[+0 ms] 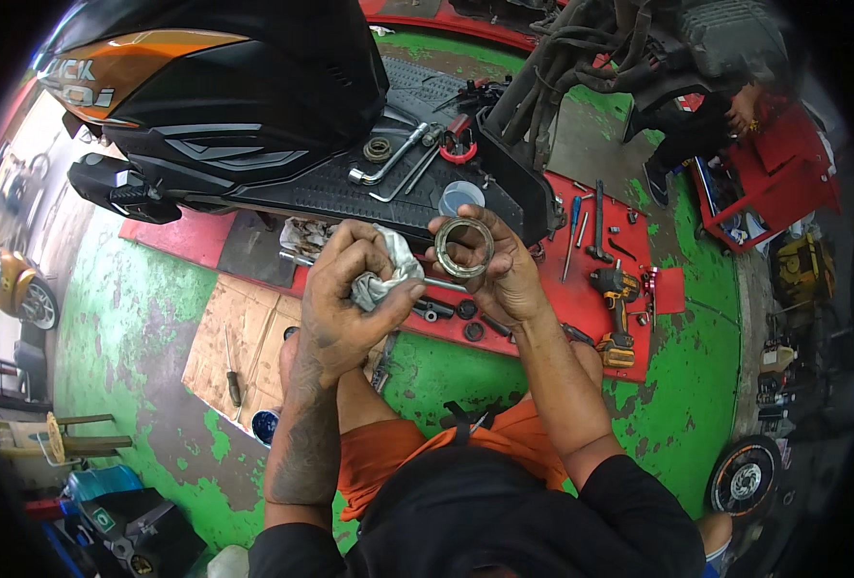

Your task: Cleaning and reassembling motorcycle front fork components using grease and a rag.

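A green-painted workshop floor (pixel 138 289) with a red mat (pixel 591 289) is being looked down on. A metal ring (pixel 463 247) is being pinched upright in the right hand (pixel 499 265), just right of the left hand (pixel 350 289), whose fingers are being closed around a white rag (pixel 388 275). The ring's far face is being hidden.

A grey metal bearing ring (pixel 463 247) stands upright, its open centre facing the camera, just beside a crumpled, grease-stained white rag (pixel 385 277), both above the red work platform.
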`<state>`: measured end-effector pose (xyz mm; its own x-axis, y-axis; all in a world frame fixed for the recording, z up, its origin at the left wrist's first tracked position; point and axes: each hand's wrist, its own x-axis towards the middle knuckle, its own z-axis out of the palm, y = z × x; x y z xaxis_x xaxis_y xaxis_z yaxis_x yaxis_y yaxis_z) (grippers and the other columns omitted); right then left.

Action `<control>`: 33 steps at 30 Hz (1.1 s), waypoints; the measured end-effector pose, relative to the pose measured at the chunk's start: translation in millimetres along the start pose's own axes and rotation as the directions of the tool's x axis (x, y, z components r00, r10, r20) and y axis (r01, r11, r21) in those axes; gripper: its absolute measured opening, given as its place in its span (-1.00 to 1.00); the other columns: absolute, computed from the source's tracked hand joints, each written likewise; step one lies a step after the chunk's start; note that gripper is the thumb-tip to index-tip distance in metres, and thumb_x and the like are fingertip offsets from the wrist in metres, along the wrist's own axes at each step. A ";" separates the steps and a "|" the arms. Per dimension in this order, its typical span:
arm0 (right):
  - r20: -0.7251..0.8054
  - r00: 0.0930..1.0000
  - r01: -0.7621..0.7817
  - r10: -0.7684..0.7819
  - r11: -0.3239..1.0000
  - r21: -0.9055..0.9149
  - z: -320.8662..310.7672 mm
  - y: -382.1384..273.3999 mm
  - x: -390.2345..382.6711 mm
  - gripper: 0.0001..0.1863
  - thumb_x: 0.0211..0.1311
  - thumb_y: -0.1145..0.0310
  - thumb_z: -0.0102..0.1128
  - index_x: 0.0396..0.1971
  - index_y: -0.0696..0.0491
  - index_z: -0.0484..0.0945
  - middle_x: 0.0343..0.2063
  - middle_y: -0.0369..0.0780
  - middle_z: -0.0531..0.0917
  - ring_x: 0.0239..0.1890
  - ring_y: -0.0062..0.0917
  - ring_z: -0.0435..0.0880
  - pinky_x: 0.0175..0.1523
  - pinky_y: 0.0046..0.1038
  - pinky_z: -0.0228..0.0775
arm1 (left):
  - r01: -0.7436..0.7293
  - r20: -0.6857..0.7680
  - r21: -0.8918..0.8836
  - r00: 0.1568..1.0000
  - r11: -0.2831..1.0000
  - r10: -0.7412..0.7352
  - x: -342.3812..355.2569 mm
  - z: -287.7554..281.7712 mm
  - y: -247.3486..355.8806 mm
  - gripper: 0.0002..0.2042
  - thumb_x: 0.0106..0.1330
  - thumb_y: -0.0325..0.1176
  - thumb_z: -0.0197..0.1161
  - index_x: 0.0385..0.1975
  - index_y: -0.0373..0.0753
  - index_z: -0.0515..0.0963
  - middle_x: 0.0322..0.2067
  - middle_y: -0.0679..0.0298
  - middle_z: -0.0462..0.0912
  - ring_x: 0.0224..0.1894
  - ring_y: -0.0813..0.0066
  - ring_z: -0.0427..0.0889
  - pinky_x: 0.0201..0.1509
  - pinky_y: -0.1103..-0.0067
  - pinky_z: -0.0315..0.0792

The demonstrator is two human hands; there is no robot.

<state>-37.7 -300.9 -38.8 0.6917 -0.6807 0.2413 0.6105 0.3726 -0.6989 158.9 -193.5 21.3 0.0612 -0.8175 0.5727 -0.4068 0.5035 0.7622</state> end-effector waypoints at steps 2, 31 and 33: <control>0.031 0.999 0.020 -0.021 0.998 0.052 -1.0 0.4 -0.2 -0.28 0.07 0.19 0.48 0.27 0.02 0.45 0.19 -0.09 0.55 0.10 -0.40 0.64 0.20 -0.41 0.57 | -0.047 -0.062 -0.029 0.997 0.998 0.045 4.8 16.2 8.4 -0.76 0.12 -0.48 0.50 -0.34 -0.30 0.53 -0.23 0.20 0.58 -0.15 0.40 0.64 -0.06 0.48 0.53; 0.028 0.999 -0.034 0.034 0.999 -0.019 7.1 -9.6 -10.1 -0.21 0.06 0.01 0.44 0.30 0.00 0.45 0.17 -0.13 0.58 0.20 -0.43 0.59 0.28 -0.39 0.47 | -0.242 0.077 0.151 0.969 0.958 0.233 8.0 9.1 12.6 -0.66 0.06 -0.68 0.32 -0.14 -0.27 0.56 -0.19 0.17 0.60 -0.17 0.18 0.62 -0.09 0.41 0.56; 0.021 0.999 -0.031 0.031 0.999 -0.027 9.9 -9.7 -11.6 -0.21 0.05 0.01 0.44 0.30 0.00 0.46 0.17 -0.12 0.58 0.20 -0.41 0.58 0.29 -0.38 0.47 | -0.144 -0.164 0.005 0.976 0.990 0.143 -3.5 22.6 11.9 -0.66 0.11 -0.67 0.34 -0.10 -0.29 0.55 -0.19 0.16 0.65 -0.21 0.22 0.66 -0.09 0.42 0.57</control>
<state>-47.8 -290.3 -28.2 0.7183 -0.6554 0.2333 0.5782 0.3760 -0.7241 133.3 -190.9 21.5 0.1508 -0.6805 0.7170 -0.4155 0.6145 0.6706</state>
